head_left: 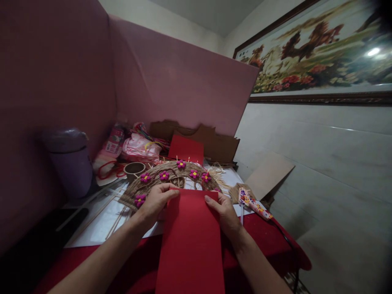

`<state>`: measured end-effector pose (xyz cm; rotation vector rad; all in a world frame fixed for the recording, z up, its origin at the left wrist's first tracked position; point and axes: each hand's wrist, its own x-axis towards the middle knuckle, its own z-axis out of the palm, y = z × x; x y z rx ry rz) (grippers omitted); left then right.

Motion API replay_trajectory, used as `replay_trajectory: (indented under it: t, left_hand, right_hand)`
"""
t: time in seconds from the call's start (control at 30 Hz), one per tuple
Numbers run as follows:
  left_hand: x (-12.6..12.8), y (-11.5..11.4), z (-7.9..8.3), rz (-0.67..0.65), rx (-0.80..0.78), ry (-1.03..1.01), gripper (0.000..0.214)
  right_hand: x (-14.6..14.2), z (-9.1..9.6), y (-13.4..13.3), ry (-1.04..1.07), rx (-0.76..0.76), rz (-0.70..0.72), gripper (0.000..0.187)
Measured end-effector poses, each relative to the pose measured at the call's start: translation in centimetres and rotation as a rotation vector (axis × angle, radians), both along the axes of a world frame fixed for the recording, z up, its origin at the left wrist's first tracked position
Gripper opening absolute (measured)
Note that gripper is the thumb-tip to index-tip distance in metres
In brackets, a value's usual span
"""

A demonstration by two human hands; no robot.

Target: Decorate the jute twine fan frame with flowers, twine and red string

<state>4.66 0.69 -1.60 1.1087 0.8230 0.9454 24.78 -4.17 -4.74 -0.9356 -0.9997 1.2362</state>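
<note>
A long sheet of red paper [191, 241] hangs toward me, its far edge pinched at both corners. At the left corner my left hand [157, 204] is closed on it, thumb on top. My right hand [225, 208] grips the right corner the same way, fingers hidden beneath. Just beyond the paper lies a fan-shaped piece wrapped in brown twine [159, 167], dotted with several purple flowers [164, 175] with yellow centres. Part of it is covered by the sheet and my hands.
A flower-patterned glue gun [254, 204] with a black cord lies at the right. A lilac tumbler [70, 163], a cardboard tube [134, 169] and pink bags [142, 147] stand left. Behind are torn cardboard [220, 143] and more red paper [186, 148]. Thin sticks [114, 222] lie left.
</note>
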Motion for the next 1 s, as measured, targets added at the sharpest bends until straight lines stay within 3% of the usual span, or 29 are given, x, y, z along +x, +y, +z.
replay_trajectory:
  t: [0.37,0.53,0.67,0.73,0.83,0.9,1.0]
  left_hand:
    - [-0.1,-0.4,0.2,0.011,0.035,0.009,0.019]
    - [-0.6,-0.1,0.8,-0.183,-0.021,-0.231,0.030]
    - [-0.7,-0.1,0.8,-0.133,-0.014,-0.198,0.023]
    - [-0.4,-0.4,0.6,-0.159,0.030,-0.105,0.016]
    - [-0.1,-1.2,0.5,-0.333,0.159,0.010,0.025]
    - [0.0,-1.7,0.5,-0.390,0.315,0.071,0.038]
    - [0.1,-2.3,0.7,-0.349,0.595,0.144,0.053]
  right_hand:
    - [0.3,-0.2,0.0,-0.049,-0.054,0.046,0.022]
    - [0.2,0.7,0.0,0.185,-0.031,-0.029,0.028]
    - [0.8,0.8,0.8,0.341,0.036,-0.162,0.034]
    - [1.3,0.5,1.4,0.373,0.053,-0.249,0.029]
    - [1.7,0.0,2.0,0.378,0.076,-0.336,0.025]
    - [1.5,-0.1,2.0,0.379,0.106,-0.363,0.024]
    - [0.6,0.0,1.7,0.391,0.155,-0.357,0.024]
